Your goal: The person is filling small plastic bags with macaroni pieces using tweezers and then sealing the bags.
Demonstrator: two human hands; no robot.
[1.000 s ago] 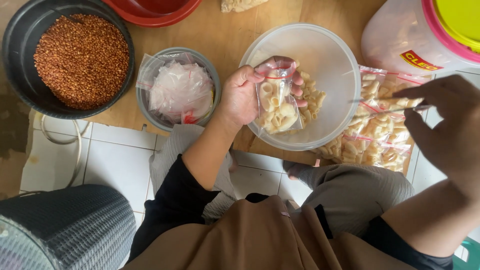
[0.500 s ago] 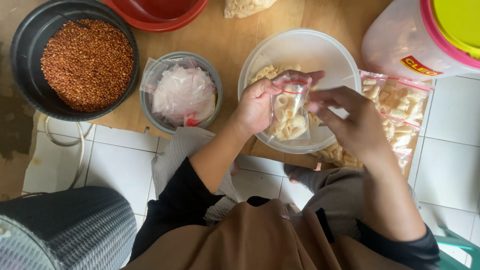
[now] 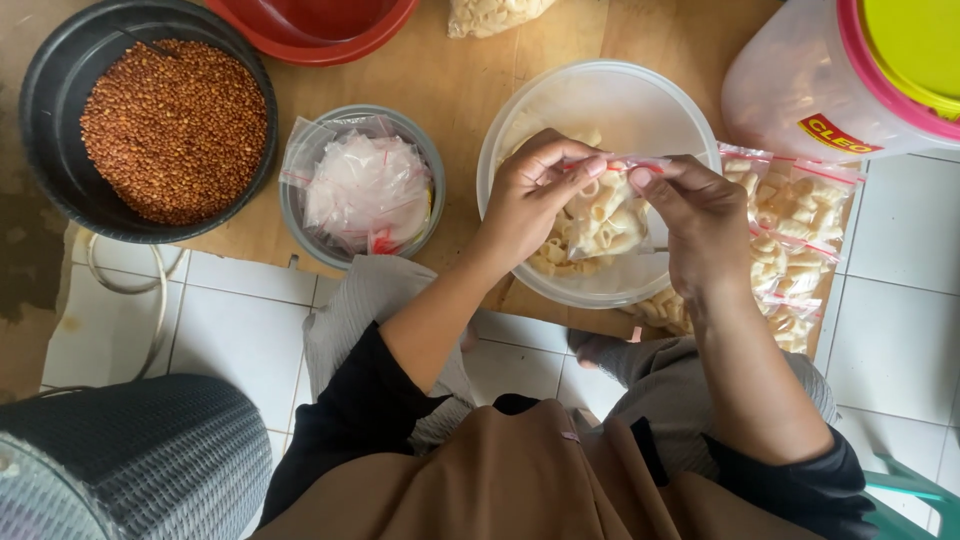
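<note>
Upper left of the frame: a black bowl [image 3: 150,120] of reddish-brown grains sits untouched, as it did a second ago. Right of it, at upper centre, the rim of a red basin [image 3: 310,30] shows, and below that a grey bowl [image 3: 362,186] holds a heap of empty clear bags, also unmoved.

Centre: the left hand [image 3: 530,200] is closed in a pinch on the top edge of a small clear bag of pasta [image 3: 605,215], thumb and forefinger pressed at its red strip. It held this same bag a second ago, alone, over the clear plastic bowl [image 3: 600,110].

The change is on the right. A second ago the right hand [image 3: 700,220] was away at the right edge of the frame, over the filled bags. Half a second ago it had arrived at the bag. Now it too is pinched shut on the bag's top edge, fingertips nearly meeting those of the left hand. The bag hangs between both hands, above the clear bowl and its loose pasta.

Judgement: filling of this bag appears finished, and the two-handed grip along the strip suggests the closure is being pressed shut.

Right of the bowl: a pile of filled pasta bags [image 3: 800,230] lies on the board, beneath a large clear jar [image 3: 800,80] with a pink and yellow lid.
</note>
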